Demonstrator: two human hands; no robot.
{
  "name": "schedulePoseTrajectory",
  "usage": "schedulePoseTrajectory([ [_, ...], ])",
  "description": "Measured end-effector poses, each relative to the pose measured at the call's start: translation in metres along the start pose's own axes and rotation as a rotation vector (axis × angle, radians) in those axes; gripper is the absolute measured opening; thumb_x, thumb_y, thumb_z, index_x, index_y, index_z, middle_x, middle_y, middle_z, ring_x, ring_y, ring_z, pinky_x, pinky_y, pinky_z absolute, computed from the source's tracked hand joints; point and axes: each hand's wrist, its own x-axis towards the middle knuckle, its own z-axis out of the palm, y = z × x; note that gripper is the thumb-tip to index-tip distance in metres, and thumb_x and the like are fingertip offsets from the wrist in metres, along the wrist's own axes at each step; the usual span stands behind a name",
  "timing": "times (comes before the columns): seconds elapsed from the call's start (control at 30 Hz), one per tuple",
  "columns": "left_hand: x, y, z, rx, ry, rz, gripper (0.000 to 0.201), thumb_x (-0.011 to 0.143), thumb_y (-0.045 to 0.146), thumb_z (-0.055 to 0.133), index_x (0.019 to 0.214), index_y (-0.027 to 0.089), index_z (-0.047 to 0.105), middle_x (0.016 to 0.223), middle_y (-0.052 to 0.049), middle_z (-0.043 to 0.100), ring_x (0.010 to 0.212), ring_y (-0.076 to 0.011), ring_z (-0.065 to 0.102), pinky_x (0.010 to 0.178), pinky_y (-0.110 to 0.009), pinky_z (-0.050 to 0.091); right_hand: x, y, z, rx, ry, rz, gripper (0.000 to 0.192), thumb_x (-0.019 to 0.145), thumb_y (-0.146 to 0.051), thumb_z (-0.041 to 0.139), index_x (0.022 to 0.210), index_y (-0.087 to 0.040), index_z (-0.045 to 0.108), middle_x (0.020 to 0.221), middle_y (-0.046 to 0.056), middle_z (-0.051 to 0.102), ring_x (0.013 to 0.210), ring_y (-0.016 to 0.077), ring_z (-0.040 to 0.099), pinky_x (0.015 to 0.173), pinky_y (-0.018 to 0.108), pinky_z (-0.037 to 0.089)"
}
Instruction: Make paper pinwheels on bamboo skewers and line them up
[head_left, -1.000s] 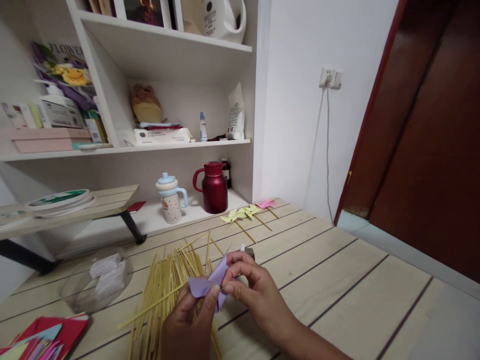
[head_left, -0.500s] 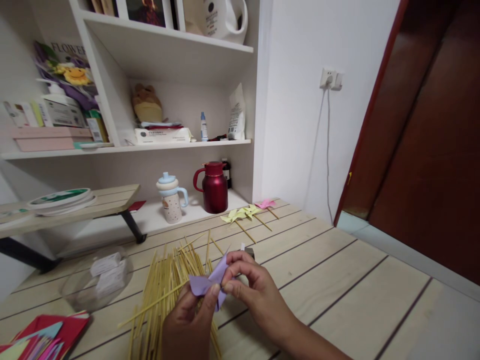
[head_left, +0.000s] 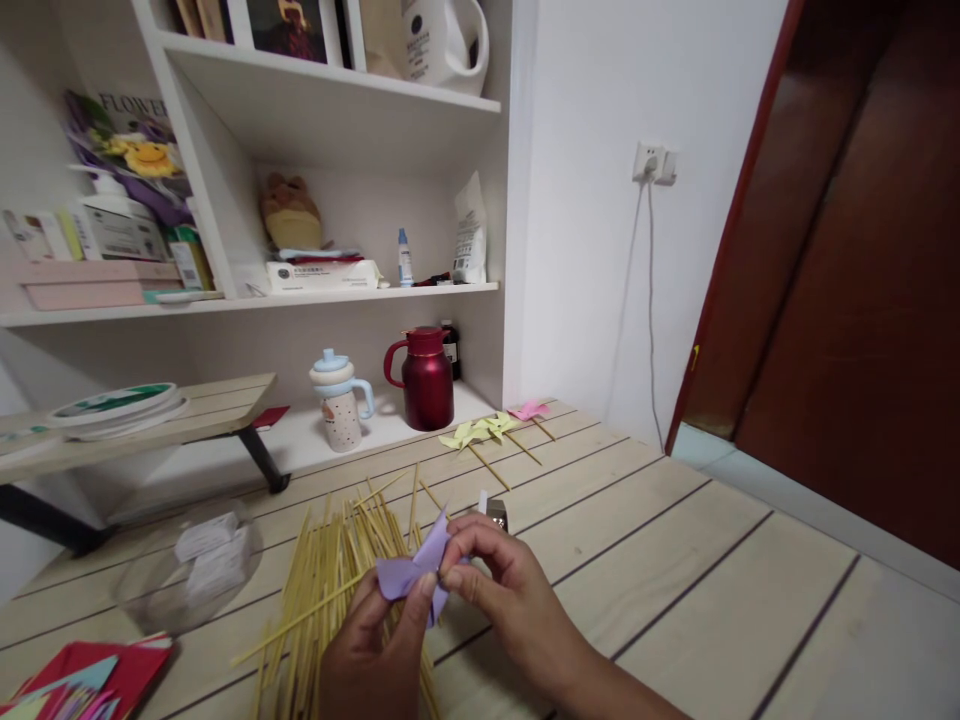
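Note:
My left hand and my right hand meet low in the middle of the view, both pinching a folded purple paper pinwheel. The left thumb presses on its centre while the right fingertips grip it from the right. A thin bamboo stick runs from under the paper out to the lower left. Beneath the hands lies a heap of bamboo sticks on the pale wooden table.
Finished yellow pinwheels and a pink pinwheel lie further back on the table. A clear bowl holds small white packets at left. Coloured paper sheets lie at bottom left. A red jug and cup stand on the low shelf.
The view has shifted slightly; my hands keep hold of the purple pinwheel and have drifted a little lower and to the left in the picture.

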Motion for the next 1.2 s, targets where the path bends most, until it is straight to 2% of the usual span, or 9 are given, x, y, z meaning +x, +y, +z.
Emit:
schedulePoseTrajectory([
  [0.2,-0.002,0.003,0.001,0.051,0.021,-0.038,0.042,0.059,0.059,0.074,0.085,0.026,0.079,0.091,-0.003,0.078,0.098,-0.03,0.069,0.088,-0.037,0.049,-0.001,0.001,0.002,0.034,0.017,0.017,0.007,0.08,-0.024,0.069,0.074,-0.021,0.066,0.084,0.001,0.062,0.088,0.0203,0.057,0.084,0.032,0.043],
  [0.47,-0.006,0.013,0.001,0.232,0.1,-0.129,0.044,0.057,0.063,0.069,0.084,0.029,0.076,0.09,-0.002,0.078,0.1,-0.0339,0.068,0.083,-0.04,0.048,-0.002,0.0,0.004,0.066,0.03,0.041,0.007,0.079,-0.021,0.071,0.074,-0.021,0.066,0.081,0.001,0.062,0.082,0.0188,0.057,0.08,0.031,0.044],
  [0.77,-0.007,0.016,0.002,0.282,0.115,-0.179,0.045,0.054,0.062,0.069,0.084,0.029,0.076,0.089,-0.002,0.078,0.1,-0.0333,0.068,0.077,-0.037,0.05,-0.002,-0.001,0.007,0.113,0.068,0.099,0.008,0.074,-0.019,0.071,0.072,-0.02,0.064,0.077,0.0,0.063,0.078,0.018,0.056,0.076,0.03,0.043],
  [0.93,-0.006,0.021,0.003,0.304,0.107,-0.169,0.037,0.059,0.057,0.067,0.084,0.032,0.076,0.09,0.002,0.078,0.097,-0.0297,0.07,0.08,-0.034,0.053,-0.002,0.003,0.009,0.168,0.099,0.121,0.009,0.071,-0.019,0.074,0.07,-0.019,0.065,0.074,0.0,0.067,0.075,0.0176,0.058,0.074,0.03,0.044],
  [1.2,-0.005,0.021,-0.001,0.254,0.092,0.014,0.023,0.061,0.048,0.069,0.074,0.031,0.077,0.088,0.001,0.078,0.091,-0.0276,0.072,0.085,-0.034,0.055,-0.002,0.004,0.01,0.137,0.146,0.09,0.007,0.071,-0.016,0.074,0.071,-0.019,0.068,0.074,0.0,0.07,0.074,0.0169,0.06,0.073,0.028,0.045],
])
